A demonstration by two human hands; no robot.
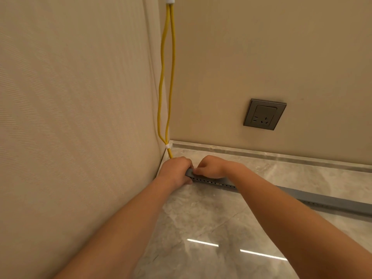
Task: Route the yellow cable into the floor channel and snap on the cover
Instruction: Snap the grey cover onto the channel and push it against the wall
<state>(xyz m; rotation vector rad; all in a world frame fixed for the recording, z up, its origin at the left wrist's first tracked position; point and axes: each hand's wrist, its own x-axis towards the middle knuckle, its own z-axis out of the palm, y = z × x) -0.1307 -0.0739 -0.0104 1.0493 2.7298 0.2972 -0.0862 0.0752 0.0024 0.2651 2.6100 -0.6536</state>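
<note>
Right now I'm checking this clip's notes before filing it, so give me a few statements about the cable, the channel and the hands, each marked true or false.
1. Both hands are at the corner end of the grey floor channel. True: the left hand and the right hand meet there.
2. The yellow cable hangs down the wall corner as a doubled strand. True.
3. The yellow cable is plugged into the wall socket. False: the socket has nothing in it, and the cable runs down the corner, apart from it.
4. A white clip holds the cable near the floor. True.
5. The channel lies on carpet. False: it lies on a glossy marble-look floor.
</note>
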